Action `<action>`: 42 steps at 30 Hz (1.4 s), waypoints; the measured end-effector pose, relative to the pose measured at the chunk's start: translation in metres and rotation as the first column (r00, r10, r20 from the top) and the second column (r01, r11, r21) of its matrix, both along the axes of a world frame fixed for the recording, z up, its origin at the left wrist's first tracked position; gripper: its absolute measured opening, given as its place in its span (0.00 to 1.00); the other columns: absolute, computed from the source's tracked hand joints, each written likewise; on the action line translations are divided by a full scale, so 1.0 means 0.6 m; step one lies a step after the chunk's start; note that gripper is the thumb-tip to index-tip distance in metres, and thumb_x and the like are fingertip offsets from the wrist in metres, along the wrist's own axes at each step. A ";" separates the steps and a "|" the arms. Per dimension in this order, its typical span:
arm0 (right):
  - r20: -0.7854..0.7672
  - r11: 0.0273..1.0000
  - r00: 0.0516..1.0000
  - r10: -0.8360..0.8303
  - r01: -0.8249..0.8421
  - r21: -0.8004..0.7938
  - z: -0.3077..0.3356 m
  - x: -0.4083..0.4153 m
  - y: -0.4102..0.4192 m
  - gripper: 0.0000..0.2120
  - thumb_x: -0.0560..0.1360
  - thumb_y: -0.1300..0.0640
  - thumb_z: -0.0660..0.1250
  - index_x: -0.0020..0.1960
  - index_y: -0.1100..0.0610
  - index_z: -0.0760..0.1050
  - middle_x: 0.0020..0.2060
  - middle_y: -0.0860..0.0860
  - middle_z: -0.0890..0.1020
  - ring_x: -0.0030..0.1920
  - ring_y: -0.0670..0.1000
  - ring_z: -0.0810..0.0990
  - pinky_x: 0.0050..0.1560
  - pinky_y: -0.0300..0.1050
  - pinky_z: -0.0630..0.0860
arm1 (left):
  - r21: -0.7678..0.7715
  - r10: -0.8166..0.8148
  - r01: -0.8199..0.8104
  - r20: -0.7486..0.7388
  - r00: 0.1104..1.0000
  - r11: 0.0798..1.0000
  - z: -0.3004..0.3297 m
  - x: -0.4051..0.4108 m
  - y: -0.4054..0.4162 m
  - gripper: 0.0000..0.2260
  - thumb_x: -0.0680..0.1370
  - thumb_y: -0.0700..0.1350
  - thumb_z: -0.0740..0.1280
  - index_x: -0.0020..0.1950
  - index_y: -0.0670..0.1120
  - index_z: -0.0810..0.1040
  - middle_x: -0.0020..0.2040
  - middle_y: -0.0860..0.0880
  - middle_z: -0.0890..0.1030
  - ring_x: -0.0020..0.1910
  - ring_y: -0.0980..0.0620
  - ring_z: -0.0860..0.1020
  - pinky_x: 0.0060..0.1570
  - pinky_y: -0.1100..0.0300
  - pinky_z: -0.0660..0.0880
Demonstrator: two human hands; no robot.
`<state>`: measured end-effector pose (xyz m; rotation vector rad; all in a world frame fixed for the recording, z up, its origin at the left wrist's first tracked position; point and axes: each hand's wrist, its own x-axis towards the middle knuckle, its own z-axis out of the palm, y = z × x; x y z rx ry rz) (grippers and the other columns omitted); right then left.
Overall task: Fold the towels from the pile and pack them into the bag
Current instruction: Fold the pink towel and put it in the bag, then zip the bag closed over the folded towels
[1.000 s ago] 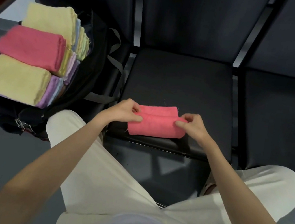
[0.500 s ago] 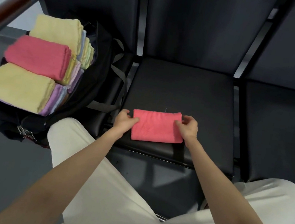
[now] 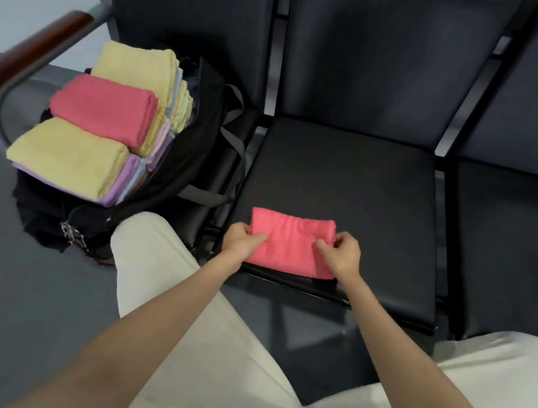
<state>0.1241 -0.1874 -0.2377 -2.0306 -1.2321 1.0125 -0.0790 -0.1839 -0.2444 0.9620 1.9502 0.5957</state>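
While both hands are gripping it, folded pink towel (image 3: 291, 241) is lying centre frame on seat (image 3: 349, 187) | left hand (image 3: 241, 239) pinching left end, right hand (image 3: 341, 255) right end | bag (image 3: 175, 170) upper left is holding stacked folded towels (image 3: 97, 134)

The pink towel (image 3: 291, 241), half-folded and lifted a second ago, now lies flat and folded on the seat (image 3: 349, 187), with the left hand (image 3: 241, 239) and right hand (image 3: 340, 253) gripping its ends.
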 end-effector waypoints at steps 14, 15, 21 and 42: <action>-0.385 0.937 0.914 0.128 0.016 0.349 0.125 -0.223 0.190 0.21 0.71 0.66 0.69 0.57 0.53 0.64 0.47 0.43 0.76 0.47 0.41 0.77 0.51 0.37 0.74 | 0.558 0.265 -0.222 0.004 0.964 0.800 0.184 -0.150 0.166 0.16 0.70 0.38 0.69 0.55 0.45 0.68 0.43 0.59 0.72 0.41 0.61 0.73 0.43 0.65 0.71; -0.391 0.927 0.908 0.152 0.006 0.376 0.135 -0.241 0.217 0.21 0.71 0.67 0.68 0.59 0.54 0.64 0.46 0.40 0.74 0.46 0.38 0.76 0.51 0.36 0.74 | 0.596 0.267 -0.189 -0.044 0.963 0.780 0.192 -0.164 0.189 0.17 0.70 0.38 0.69 0.55 0.45 0.68 0.43 0.60 0.72 0.40 0.63 0.73 0.41 0.69 0.70; -0.429 0.906 0.881 0.200 0.001 0.424 0.192 -0.344 0.354 0.23 0.71 0.67 0.64 0.65 0.60 0.63 0.50 0.45 0.73 0.46 0.39 0.74 0.50 0.32 0.73 | 0.710 0.328 -0.196 -0.052 0.943 0.676 0.249 -0.235 0.306 0.15 0.69 0.35 0.68 0.51 0.45 0.67 0.41 0.58 0.71 0.37 0.69 0.72 0.36 0.72 0.68; -0.292 0.993 0.954 0.060 -0.027 0.117 0.323 -0.645 0.431 0.25 0.74 0.66 0.68 0.67 0.58 0.62 0.46 0.41 0.71 0.41 0.30 0.73 0.43 0.26 0.70 | 0.218 0.102 -0.133 0.150 0.983 0.967 0.319 -0.639 0.473 0.18 0.66 0.35 0.70 0.54 0.44 0.71 0.52 0.47 0.77 0.50 0.52 0.76 0.49 0.62 0.74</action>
